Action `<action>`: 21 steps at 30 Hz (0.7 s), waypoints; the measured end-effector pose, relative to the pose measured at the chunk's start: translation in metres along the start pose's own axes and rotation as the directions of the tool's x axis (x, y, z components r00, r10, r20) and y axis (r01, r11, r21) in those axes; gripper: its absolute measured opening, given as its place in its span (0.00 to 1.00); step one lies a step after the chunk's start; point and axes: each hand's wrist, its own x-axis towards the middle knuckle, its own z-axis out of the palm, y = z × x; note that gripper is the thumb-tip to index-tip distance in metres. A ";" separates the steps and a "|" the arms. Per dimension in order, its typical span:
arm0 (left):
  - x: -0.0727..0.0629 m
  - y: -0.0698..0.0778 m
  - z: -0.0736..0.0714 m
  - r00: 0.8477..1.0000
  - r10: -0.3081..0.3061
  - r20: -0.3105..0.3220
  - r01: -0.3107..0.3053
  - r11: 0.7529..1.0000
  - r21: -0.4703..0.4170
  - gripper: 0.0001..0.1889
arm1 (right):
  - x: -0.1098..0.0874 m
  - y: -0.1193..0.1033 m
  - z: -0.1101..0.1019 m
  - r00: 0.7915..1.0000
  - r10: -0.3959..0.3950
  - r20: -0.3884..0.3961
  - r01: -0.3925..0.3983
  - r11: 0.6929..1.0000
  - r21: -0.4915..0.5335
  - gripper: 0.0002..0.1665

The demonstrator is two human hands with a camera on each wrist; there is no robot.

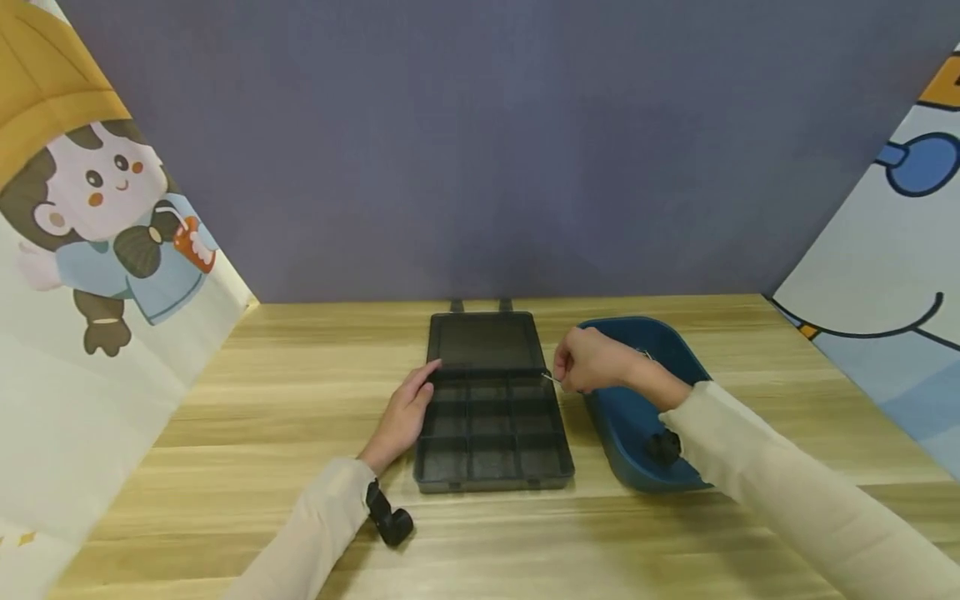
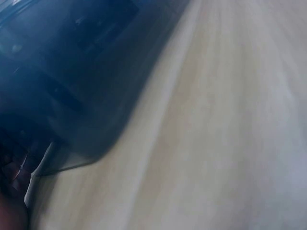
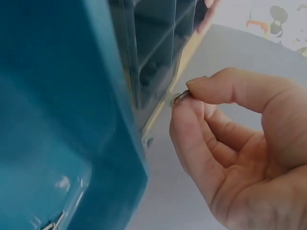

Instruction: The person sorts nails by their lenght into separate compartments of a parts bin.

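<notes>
A dark, see-through compartment box (image 1: 491,483) lies on the table, its lid (image 1: 483,340) folded back flat. My left hand (image 1: 402,417) rests along the box's left side, fingers extended by the hinge corner. Between thumb and forefinger, my right hand (image 1: 596,362) pinches a small thin metal piece (image 3: 182,97), too small to name. It is held near the box's back right corner, beside the back right compartment. Under the right forearm stands a blue plastic bin (image 1: 615,429), partly hidden by the sleeve.
Some thin metal pieces (image 3: 55,221) lie in the bottom of the blue bin. A wood-grain table (image 1: 285,392) carries both containers. Behind it rises a grey-blue panel (image 1: 480,167), with printed cartoon panels on both sides.
</notes>
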 end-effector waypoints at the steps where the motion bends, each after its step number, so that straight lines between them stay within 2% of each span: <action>1: -0.001 0.000 0.000 1.000 -0.007 -0.003 0.007 1.000 -0.004 0.21 | 0.001 -0.002 0.003 1.000 -0.006 0.004 0.006 1.000 -0.003 0.05; 10: -0.001 -0.005 0.001 1.000 0.019 -0.024 -0.019 1.000 -0.005 0.21 | 0.006 -0.013 0.021 0.999 -0.036 0.031 0.036 0.999 0.017 0.05; 21: -0.001 -0.004 0.003 0.999 0.027 -0.030 -0.027 1.000 -0.013 0.21 | 0.008 -0.022 0.027 0.995 -0.082 0.048 0.082 0.997 -0.006 0.07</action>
